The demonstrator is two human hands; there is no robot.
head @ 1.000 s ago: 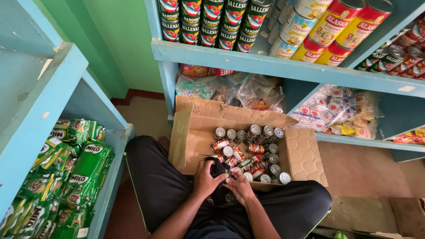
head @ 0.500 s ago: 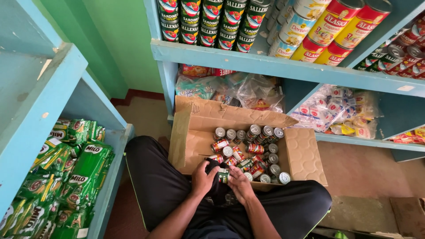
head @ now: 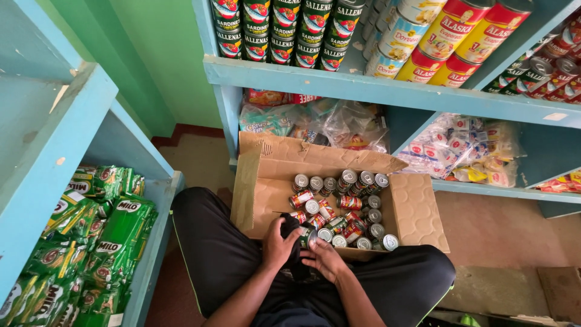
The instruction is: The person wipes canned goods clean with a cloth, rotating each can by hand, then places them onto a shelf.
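Note:
An open cardboard box sits on the floor against my knees, holding several small cans, some upright, some lying down. My left hand is at the box's near edge, closed on a black cloth pressed against a small can. My right hand holds that can from below, with its fingers around the can's lower side. My legs in black trousers frame the box on both sides.
A blue shelf unit stands ahead, with stacked tins on top and bagged snack packets below. Another blue shelf at the left holds green sachet packs. Flattened cardboard lies at the right.
Both hands have moved forward from my lap to the near edge of the box. The black cloth now sits against a can there.

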